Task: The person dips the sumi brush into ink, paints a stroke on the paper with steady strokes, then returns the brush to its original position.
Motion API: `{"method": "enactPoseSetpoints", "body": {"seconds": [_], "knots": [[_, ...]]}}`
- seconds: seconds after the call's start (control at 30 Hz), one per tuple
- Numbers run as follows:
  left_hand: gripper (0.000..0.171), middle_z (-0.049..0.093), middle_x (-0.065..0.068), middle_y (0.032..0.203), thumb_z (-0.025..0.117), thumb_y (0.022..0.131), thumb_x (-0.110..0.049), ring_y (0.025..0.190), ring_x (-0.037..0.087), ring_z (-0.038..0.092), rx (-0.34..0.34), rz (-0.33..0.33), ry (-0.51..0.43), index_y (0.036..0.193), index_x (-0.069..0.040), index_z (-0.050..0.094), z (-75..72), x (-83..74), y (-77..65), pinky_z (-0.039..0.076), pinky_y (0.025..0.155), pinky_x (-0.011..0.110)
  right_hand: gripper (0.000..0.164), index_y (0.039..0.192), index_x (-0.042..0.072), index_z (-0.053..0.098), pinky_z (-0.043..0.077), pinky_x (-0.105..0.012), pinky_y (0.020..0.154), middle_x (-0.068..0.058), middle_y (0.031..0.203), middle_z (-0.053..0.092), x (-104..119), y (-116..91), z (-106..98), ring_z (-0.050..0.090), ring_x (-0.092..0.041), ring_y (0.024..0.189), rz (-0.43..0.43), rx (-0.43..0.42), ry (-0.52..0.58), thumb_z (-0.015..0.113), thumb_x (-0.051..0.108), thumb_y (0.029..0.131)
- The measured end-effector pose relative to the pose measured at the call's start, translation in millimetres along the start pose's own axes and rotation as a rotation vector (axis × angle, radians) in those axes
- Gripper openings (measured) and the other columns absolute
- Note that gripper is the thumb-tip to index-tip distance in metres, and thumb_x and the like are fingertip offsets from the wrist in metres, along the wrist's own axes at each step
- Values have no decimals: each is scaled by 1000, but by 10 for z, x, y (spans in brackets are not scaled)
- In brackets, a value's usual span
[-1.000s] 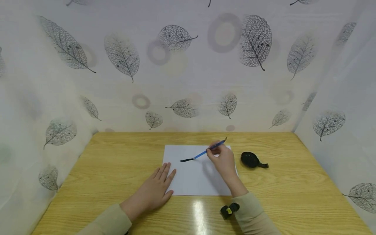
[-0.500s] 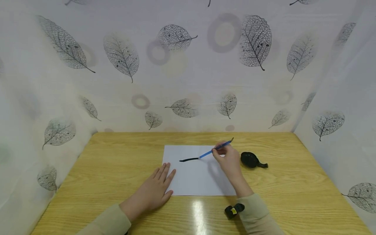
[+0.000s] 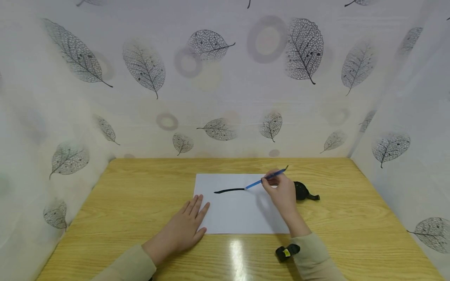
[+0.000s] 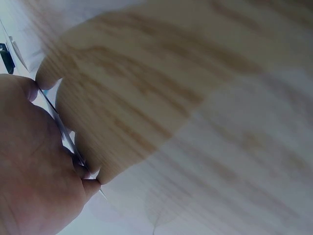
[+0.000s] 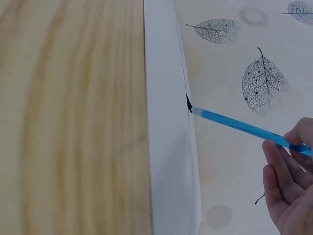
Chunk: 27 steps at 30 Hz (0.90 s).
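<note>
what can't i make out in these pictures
Head view: left part of the black dish, behind the right hand.
Head view: right edge of the paper, behind that hand and wrist.
Right wrist view: rear end of the blue brush, cut off by the right border.
Left wrist view: a dark object at upper left, too small to identify.

No lettering or numbers can be read

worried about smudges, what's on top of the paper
On the paper: a black stroke, the brush with its tip at the stroke's right end, and left fingers at the left edge. Whatever those fingers and the right hand cover cannot be seen.
</note>
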State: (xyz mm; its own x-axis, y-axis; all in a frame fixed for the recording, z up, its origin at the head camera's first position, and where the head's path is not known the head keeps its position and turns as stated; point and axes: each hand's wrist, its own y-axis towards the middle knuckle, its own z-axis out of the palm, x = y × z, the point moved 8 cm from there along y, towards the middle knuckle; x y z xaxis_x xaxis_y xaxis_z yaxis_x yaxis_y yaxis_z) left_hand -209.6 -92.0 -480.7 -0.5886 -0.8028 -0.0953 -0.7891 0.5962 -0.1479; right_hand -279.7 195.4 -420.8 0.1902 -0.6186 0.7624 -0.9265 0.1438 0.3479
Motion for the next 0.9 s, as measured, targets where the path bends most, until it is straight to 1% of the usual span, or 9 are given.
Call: {"method": "enactPoseSetpoints", "body": {"seconds": [0.23,0.53,0.77,0.9], "knots": [[71,20,28,175,47,110,-41,163,43,21,2,-6,-4,167,-2,29,26,13,6,28,132,56,12,102,3,74,57,-18,71,-15,95,81,-65,3,-64,80,-31,85,2,-8,-17,80,7,93],[71,20,29,174,47,110,-42,163,44,21,4,-7,-12,166,-2,30,-3,12,5,29,132,56,13,103,2,73,54,-12,71,-17,96,81,-118,-3,-156,79,-32,86,15,-25,-20,79,6,93],[70,21,30,173,48,110,-40,163,45,22,3,1,-4,166,-1,31,-22,-3,-3,29,131,57,11,103,4,74,53,-11,70,-16,97,81,-176,-18,-202,78,-29,87,53,-28,-30,79,8,94],[71,22,30,173,48,110,-42,163,43,23,6,-1,1,166,-1,31,-32,-10,-8,30,131,56,12,104,3,74,52,-11,69,-16,98,81,-197,-23,-218,79,-30,88,64,-32,-43,79,9,94]]}}
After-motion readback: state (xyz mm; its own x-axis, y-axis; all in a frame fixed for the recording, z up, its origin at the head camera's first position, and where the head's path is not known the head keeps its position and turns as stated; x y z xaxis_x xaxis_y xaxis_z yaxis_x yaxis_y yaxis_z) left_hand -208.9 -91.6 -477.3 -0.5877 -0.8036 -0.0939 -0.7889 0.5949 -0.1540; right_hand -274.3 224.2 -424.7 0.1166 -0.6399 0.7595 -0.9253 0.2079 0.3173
